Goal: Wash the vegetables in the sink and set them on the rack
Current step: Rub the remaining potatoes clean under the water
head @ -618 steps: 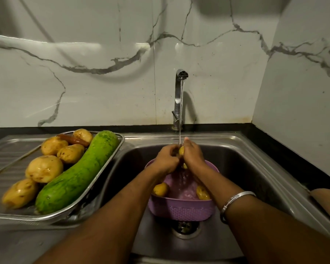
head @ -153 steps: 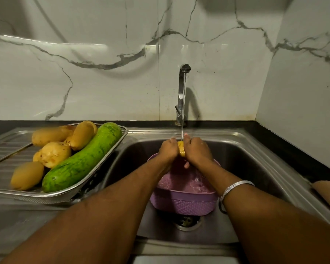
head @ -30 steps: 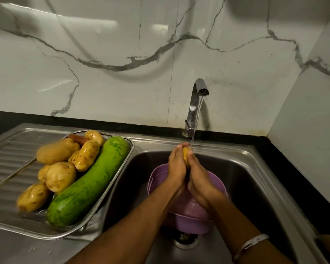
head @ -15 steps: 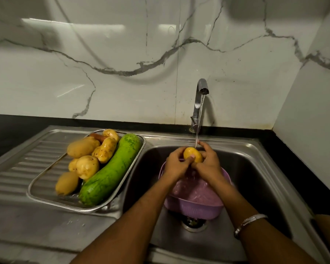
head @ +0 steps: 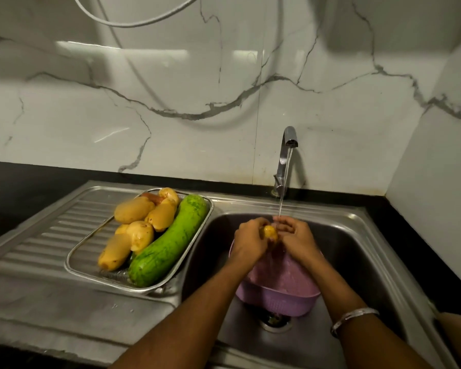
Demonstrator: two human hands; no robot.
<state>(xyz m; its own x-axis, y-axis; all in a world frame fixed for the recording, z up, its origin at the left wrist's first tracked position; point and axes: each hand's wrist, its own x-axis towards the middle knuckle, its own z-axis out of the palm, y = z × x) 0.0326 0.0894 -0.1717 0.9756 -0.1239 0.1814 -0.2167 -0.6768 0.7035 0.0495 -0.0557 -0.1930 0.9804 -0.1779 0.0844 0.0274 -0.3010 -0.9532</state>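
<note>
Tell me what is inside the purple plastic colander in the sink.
The purple plastic colander shows only wet pink floor where visible. Both forearms cover part of its inside, so anything lying there is hidden. The small yellow potato is held above it.

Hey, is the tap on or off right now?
On. A thin stream of water runs from the tap spout down onto the hands rubbing a potato.

White marble-veined wall [head: 171, 107] across upper frame. Grey cable [head: 133, 21] loops at top left. Black counter [head: 24, 193] strip at left. Silver bangle [head: 353, 316] lower right.
</note>
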